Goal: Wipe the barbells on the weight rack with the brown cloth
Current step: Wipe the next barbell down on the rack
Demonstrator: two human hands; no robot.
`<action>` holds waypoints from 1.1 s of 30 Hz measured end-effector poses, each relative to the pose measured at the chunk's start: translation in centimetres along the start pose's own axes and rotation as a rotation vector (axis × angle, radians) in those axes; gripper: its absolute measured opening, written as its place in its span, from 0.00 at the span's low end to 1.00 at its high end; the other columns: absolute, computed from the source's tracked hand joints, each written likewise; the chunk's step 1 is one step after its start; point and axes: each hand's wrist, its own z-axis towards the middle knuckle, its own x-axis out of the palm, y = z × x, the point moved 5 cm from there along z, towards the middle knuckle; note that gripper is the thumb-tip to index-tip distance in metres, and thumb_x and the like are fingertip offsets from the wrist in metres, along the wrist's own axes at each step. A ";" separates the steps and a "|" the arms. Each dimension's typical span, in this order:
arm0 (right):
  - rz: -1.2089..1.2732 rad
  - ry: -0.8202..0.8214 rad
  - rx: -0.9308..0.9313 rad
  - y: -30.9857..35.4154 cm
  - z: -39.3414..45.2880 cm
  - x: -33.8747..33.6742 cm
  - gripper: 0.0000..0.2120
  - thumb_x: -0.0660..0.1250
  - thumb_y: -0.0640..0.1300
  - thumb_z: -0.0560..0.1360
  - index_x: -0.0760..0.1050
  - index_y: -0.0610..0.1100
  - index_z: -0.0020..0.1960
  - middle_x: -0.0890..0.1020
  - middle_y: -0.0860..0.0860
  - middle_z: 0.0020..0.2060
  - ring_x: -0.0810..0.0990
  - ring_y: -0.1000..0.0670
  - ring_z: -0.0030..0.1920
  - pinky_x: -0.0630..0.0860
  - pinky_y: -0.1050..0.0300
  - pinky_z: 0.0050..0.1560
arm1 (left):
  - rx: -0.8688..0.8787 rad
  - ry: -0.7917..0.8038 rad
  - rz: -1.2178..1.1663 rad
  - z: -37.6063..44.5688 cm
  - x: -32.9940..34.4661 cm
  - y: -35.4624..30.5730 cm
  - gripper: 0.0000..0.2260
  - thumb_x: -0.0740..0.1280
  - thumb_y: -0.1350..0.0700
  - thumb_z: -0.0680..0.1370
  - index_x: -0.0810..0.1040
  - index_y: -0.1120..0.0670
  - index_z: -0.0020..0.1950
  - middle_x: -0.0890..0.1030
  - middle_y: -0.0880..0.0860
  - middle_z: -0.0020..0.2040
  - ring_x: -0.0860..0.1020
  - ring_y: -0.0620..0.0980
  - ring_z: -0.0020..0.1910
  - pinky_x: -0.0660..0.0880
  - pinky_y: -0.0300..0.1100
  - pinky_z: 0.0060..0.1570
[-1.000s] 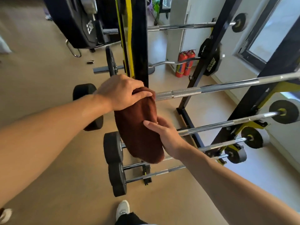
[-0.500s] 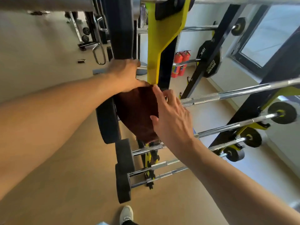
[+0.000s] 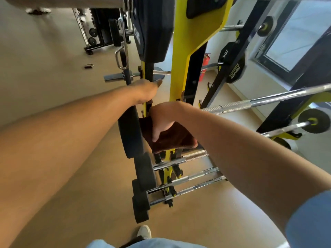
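Brown cloth [image 3: 170,138] is clamped around the barbell [image 3: 232,106] by the right hand [image 3: 166,120]; the shaft runs toward two o'clock. Left hand [image 3: 145,90] grips the weight plate [image 3: 129,133] at ten o'clock.

A red fire extinguisher [image 3: 204,68] stands on the tan floor [image 3: 44,68] beside the white wall. A window [image 3: 293,33] occupies the upper right. A second black equipment frame [image 3: 100,29] stands at the far left. A white shoe [image 3: 144,231] rests on the floor at the bottom edge.
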 end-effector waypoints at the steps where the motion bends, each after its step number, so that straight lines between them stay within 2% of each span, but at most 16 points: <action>1: 0.031 0.058 -0.004 0.1 0.3 -0.1 0.33 0.77 0.61 0.68 0.76 0.46 0.67 0.79 0.52 0.51 0.77 0.46 0.53 0.74 0.52 0.55 | 0.003 0.001 -0.013 0.1 0.0 0.0 0.32 0.49 0.32 0.81 0.79 0.56 0.60 0.85 0.56 0.49 0.81 0.54 0.49 0.73 0.50 0.51; 3: 0.042 0.094 -0.011 0.3 0.3 -0.4 0.30 0.78 0.60 0.69 0.78 0.46 0.65 0.80 0.51 0.51 0.77 0.46 0.53 0.75 0.52 0.57 | 0.007 -0.014 -0.028 0.1 0.0 -0.1 0.31 0.50 0.33 0.81 0.80 0.57 0.57 0.85 0.55 0.47 0.81 0.53 0.47 0.71 0.48 0.47; 5: 0.006 0.026 -0.001 0.4 0.1 0.0 0.24 0.76 0.56 0.71 0.78 0.46 0.62 0.80 0.51 0.46 0.78 0.46 0.49 0.75 0.52 0.52 | 0.015 -0.026 -0.037 0.1 -0.1 -0.1 0.31 0.50 0.33 0.82 0.80 0.57 0.56 0.85 0.55 0.46 0.82 0.52 0.46 0.71 0.46 0.45; 7: -0.042 -0.257 0.037 0.8 -0.7 0.9 0.15 0.71 0.52 0.74 0.77 0.47 0.58 0.79 0.52 0.42 0.79 0.46 0.46 0.75 0.51 0.48 | 0.020 -0.024 -0.024 0.2 0.0 -0.2 0.31 0.50 0.33 0.82 0.79 0.57 0.58 0.85 0.55 0.46 0.82 0.53 0.46 0.72 0.47 0.47; 9: -0.002 -0.614 0.094 1.3 -1.7 2.0 0.11 0.68 0.48 0.77 0.76 0.48 0.58 0.81 0.51 0.43 0.81 0.45 0.47 0.73 0.49 0.52 | 0.017 -0.006 -0.002 0.3 0.3 -0.3 0.32 0.50 0.32 0.81 0.78 0.58 0.61 0.84 0.56 0.48 0.81 0.54 0.47 0.72 0.47 0.46; 10: 0.016 -0.724 0.111 1.6 -2.1 2.7 0.09 0.67 0.47 0.78 0.75 0.49 0.57 0.82 0.50 0.44 0.81 0.45 0.47 0.72 0.48 0.54 | 0.012 0.006 0.014 0.3 0.4 -0.2 0.33 0.50 0.32 0.81 0.77 0.58 0.64 0.84 0.56 0.51 0.80 0.54 0.49 0.72 0.47 0.45; 12: 0.010 -0.772 0.122 1.6 -2.0 3.1 0.08 0.67 0.45 0.77 0.75 0.50 0.56 0.81 0.52 0.42 0.81 0.46 0.46 0.71 0.48 0.55 | 0.030 0.023 0.064 0.2 0.5 -0.4 0.33 0.50 0.32 0.81 0.75 0.57 0.68 0.81 0.59 0.60 0.79 0.57 0.56 0.70 0.46 0.47; 13: -0.001 -0.719 0.112 1.5 -1.9 2.7 0.08 0.67 0.46 0.77 0.76 0.50 0.57 0.79 0.53 0.40 0.81 0.47 0.45 0.72 0.49 0.53 | 0.043 0.038 0.090 0.1 0.6 -0.5 0.33 0.49 0.33 0.82 0.75 0.57 0.68 0.80 0.59 0.62 0.79 0.57 0.56 0.70 0.45 0.46; 15: -0.051 -0.495 0.077 1.0 -1.2 1.7 0.11 0.68 0.51 0.77 0.78 0.49 0.58 0.78 0.53 0.38 0.79 0.48 0.41 0.74 0.53 0.45 | 0.052 0.074 0.095 0.0 0.7 -0.7 0.31 0.49 0.34 0.82 0.78 0.57 0.61 0.82 0.57 0.55 0.79 0.53 0.48 0.68 0.44 0.38; 18: 0.012 0.044 0.022 0.2 0.8 0.5 0.23 0.77 0.54 0.70 0.78 0.46 0.61 0.81 0.50 0.46 0.78 0.48 0.44 0.75 0.57 0.38 | 0.043 0.075 0.011 0.2 0.5 -0.6 0.30 0.50 0.33 0.82 0.79 0.57 0.55 0.84 0.56 0.47 0.80 0.52 0.45 0.74 0.46 0.41; 20: 0.121 0.259 0.056 -0.1 1.7 0.2 0.32 0.81 0.53 0.66 0.77 0.46 0.66 0.81 0.48 0.56 0.80 0.43 0.55 0.81 0.50 0.50 | 0.035 0.064 -0.060 0.3 0.4 -0.5 0.31 0.51 0.33 0.82 0.80 0.58 0.56 0.84 0.57 0.46 0.81 0.53 0.46 0.77 0.48 0.49; 22: 0.150 0.284 0.069 -0.2 1.8 0.1 0.36 0.81 0.55 0.65 0.75 0.47 0.69 0.80 0.48 0.60 0.79 0.41 0.60 0.79 0.45 0.59 | 0.019 0.055 -0.074 0.1 0.3 -0.6 0.31 0.50 0.33 0.82 0.79 0.58 0.57 0.84 0.56 0.45 0.80 0.51 0.43 0.75 0.47 0.41; 25: 0.076 0.068 0.004 0.2 0.9 0.4 0.30 0.78 0.56 0.70 0.76 0.47 0.68 0.81 0.50 0.53 0.79 0.45 0.53 0.76 0.52 0.51 | 0.021 0.082 -0.001 -0.6 0.3 -1.0 0.32 0.48 0.34 0.83 0.77 0.58 0.61 0.83 0.56 0.49 0.78 0.50 0.41 0.65 0.45 0.32; 28: -0.014 -0.392 0.036 0.8 -1.1 1.3 0.18 0.70 0.54 0.77 0.76 0.50 0.64 0.79 0.54 0.41 0.78 0.50 0.41 0.77 0.53 0.46 | 0.047 0.155 0.067 -1.1 0.7 -1.5 0.29 0.46 0.37 0.84 0.75 0.59 0.61 0.80 0.56 0.51 0.76 0.50 0.40 0.65 0.44 0.33; 30: 0.016 -0.646 0.101 1.3 -1.9 2.6 0.15 0.67 0.48 0.79 0.74 0.50 0.64 0.81 0.52 0.41 0.80 0.48 0.43 0.77 0.50 0.53 | 0.033 0.211 0.089 -1.1 1.1 -1.4 0.28 0.47 0.38 0.84 0.77 0.59 0.59 0.79 0.55 0.50 0.78 0.52 0.43 0.70 0.44 0.39; 33: 0.026 -0.914 0.143 1.8 -2.5 4.3 0.19 0.69 0.43 0.76 0.73 0.45 0.66 0.82 0.47 0.49 0.79 0.43 0.53 0.70 0.46 0.60 | 0.018 0.304 0.179 -0.7 1.7 -1.0 0.28 0.50 0.40 0.85 0.76 0.60 0.66 0.79 0.59 0.62 0.79 0.58 0.57 0.74 0.52 0.61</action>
